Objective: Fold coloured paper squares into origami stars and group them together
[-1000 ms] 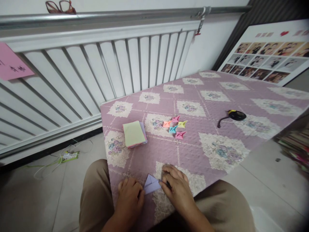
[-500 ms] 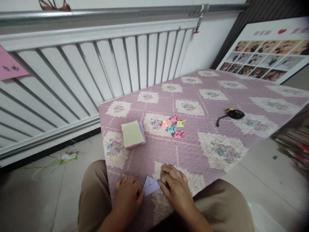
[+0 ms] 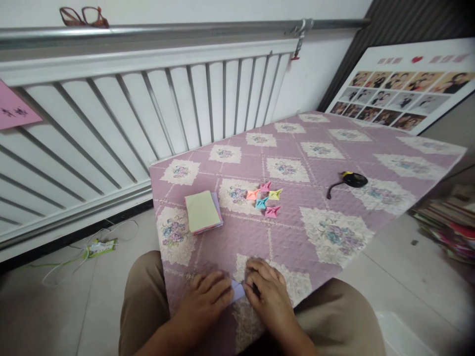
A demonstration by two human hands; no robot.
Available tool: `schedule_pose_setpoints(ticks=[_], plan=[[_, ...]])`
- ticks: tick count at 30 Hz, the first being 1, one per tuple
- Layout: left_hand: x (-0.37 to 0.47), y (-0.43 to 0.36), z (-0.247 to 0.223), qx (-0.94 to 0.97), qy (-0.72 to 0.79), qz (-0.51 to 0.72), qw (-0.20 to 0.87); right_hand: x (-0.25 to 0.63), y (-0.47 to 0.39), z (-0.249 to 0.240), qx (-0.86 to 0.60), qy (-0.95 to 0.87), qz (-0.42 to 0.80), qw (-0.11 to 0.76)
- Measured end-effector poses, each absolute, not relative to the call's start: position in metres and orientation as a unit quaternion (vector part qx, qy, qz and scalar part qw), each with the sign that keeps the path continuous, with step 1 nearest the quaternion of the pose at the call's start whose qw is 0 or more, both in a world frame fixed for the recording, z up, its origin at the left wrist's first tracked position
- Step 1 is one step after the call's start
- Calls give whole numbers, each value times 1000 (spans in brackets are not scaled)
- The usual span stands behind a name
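Note:
A small folded lilac origami paper (image 3: 237, 292) lies on the table close to me, partly hidden by my hands. My left hand (image 3: 208, 297) rests over its left side, fingers together and bent, gripping or pressing it against the cloth. At the right corner, my right hand (image 3: 266, 291) pinches the paper between thumb and curled fingers. Beyond my hands stand several small folded paper pieces in pink (image 3: 272, 211), blue (image 3: 261, 202), yellow (image 3: 275, 194) and orange (image 3: 253, 195). To their left is a stack of square paper (image 3: 202, 211) with a pale yellow-green sheet on top.
A patterned purple cloth (image 3: 245, 237) covers the table. A black object with a curved cord-like end (image 3: 354, 180) lies to the right. Behind are a white radiator (image 3: 218, 99) and a photo board (image 3: 401, 94). Cables and a power strip (image 3: 102, 247) lie on the floor.
My left hand has slid rightward over the lilac paper and now covers its left part and upper point. My right hand stays at the right corner. The view has tilted slightly.

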State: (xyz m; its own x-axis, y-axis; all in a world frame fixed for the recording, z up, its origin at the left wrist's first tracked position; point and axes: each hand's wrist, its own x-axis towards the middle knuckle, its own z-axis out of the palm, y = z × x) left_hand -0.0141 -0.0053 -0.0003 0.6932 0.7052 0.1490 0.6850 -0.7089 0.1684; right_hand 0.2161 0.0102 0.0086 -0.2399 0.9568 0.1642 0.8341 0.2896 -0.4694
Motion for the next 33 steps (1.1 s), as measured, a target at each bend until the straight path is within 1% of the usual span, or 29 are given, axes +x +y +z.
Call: schedule_pose_setpoints(ticks=[5, 12, 27, 30, 33], plan=[[-16, 0, 4, 930, 358, 72, 54, 212, 9, 7, -589, -768, 118, 223], [-17, -2, 3, 932, 354, 71, 43, 207, 9, 3, -607, -754, 110, 225], [-17, -2, 3, 930, 354, 88, 46, 204, 4, -6, -638, -738, 28, 217], [-14, 2, 8, 927, 360, 85, 67, 207, 5, -7, -642, -732, 47, 221], [-8, 7, 14, 913, 383, 89, 111, 213, 5, -8, -629, -738, 74, 232]])
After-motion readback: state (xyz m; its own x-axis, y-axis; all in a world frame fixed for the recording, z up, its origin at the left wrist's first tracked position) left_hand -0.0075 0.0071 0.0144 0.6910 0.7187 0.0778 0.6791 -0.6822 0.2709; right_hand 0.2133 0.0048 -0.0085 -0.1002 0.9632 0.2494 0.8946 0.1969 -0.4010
